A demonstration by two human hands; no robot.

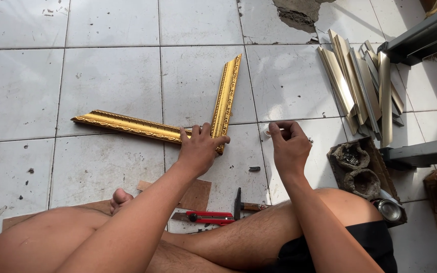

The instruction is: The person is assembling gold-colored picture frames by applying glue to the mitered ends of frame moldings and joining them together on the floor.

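Two ornate gold frame mouldings lie on the white tiled floor and meet at a corner: a long piece (pixel 127 125) running left and a second piece (pixel 227 93) running up. My left hand (pixel 199 146) presses down on that corner joint. My right hand (pixel 289 144) hovers to the right of the joint, with its fingertips pinched on something small and pale that I cannot make out.
A pile of cut gold and silver moulding strips (pixel 362 86) lies at the upper right by a grey metal stand (pixel 420 151). Near my legs are a red utility knife (pixel 203 217), a hammer (pixel 243 206), a brown board (pixel 195 194) and a dirty tray (pixel 360 172).
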